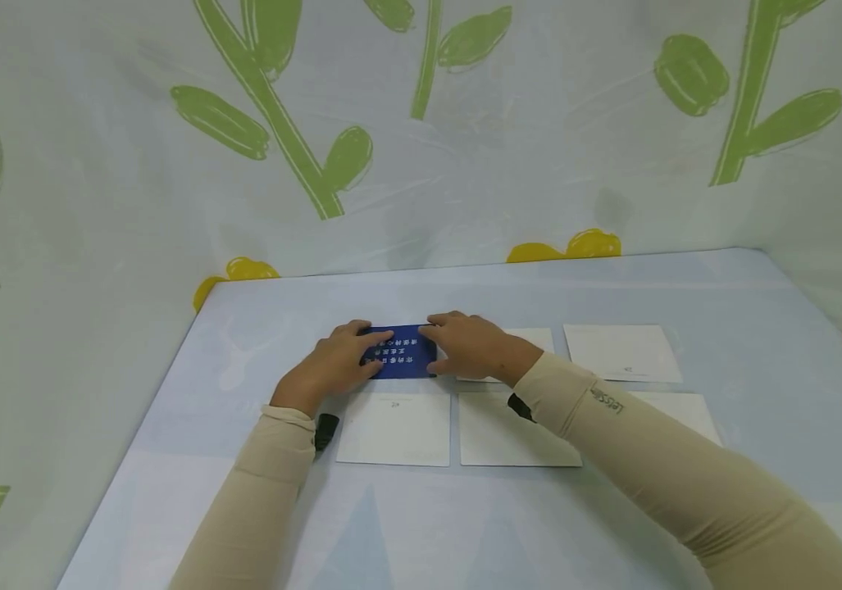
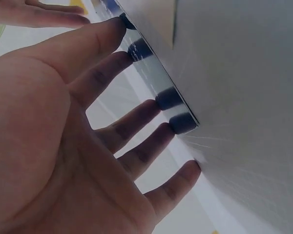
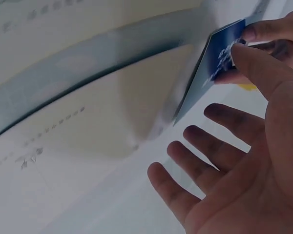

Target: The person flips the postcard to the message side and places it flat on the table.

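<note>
A dark blue card (image 1: 406,365) with white printed characters lies on the table between the two hands, in the back row of cards. My left hand (image 1: 328,360) rests its fingertips on the card's left part; the left wrist view shows these fingers (image 2: 136,117) extended onto its glossy face. At the right edge is my right hand (image 1: 468,344), thumb and fingers spread. In the right wrist view its thumb overlaps the blue card (image 3: 217,53), while the other fingers (image 3: 205,146) stay loosely extended, away from the card.
Several white cards lie in two rows: one at front left (image 1: 394,430), one at front middle (image 1: 520,442), one at back right (image 1: 623,352). The right hand and sleeve (image 1: 657,459) partly cover others. A leaf-patterned curtain (image 1: 421,180) hangs behind the pale table (image 1: 421,524).
</note>
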A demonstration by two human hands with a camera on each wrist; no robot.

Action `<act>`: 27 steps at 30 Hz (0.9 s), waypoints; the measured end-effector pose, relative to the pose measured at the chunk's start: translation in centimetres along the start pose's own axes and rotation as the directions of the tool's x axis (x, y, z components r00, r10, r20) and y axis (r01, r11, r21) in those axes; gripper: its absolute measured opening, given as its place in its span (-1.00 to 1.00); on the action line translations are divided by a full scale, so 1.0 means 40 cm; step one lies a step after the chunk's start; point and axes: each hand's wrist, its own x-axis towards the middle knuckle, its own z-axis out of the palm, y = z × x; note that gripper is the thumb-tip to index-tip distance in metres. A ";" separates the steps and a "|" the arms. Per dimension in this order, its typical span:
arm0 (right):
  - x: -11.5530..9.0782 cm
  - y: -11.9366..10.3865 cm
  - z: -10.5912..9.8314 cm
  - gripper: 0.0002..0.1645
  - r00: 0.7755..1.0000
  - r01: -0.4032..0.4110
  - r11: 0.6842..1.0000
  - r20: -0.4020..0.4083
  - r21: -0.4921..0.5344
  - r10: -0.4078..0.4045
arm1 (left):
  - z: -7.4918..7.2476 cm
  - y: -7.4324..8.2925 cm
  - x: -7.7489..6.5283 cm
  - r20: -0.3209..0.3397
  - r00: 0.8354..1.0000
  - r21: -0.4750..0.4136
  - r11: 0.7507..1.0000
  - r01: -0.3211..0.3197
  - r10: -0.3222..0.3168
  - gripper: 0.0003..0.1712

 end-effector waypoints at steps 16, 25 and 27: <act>0.019 -0.002 0.020 -0.21 1.000 0.008 0.999 0.026 -0.035 -0.007 | 0.005 0.008 -0.003 0.003 1.000 0.001 1.000 -0.015 0.015 -0.35; 0.021 0.003 0.023 -0.24 0.999 0.035 0.999 -0.014 -0.020 -0.035 | 0.002 0.008 -0.006 0.008 1.000 -0.018 1.000 0.010 -0.010 -0.26; 0.021 0.003 0.023 -0.24 0.999 0.044 0.999 -0.024 -0.012 -0.044 | 0.003 0.005 -0.006 0.010 1.000 -0.022 1.000 0.012 -0.011 -0.24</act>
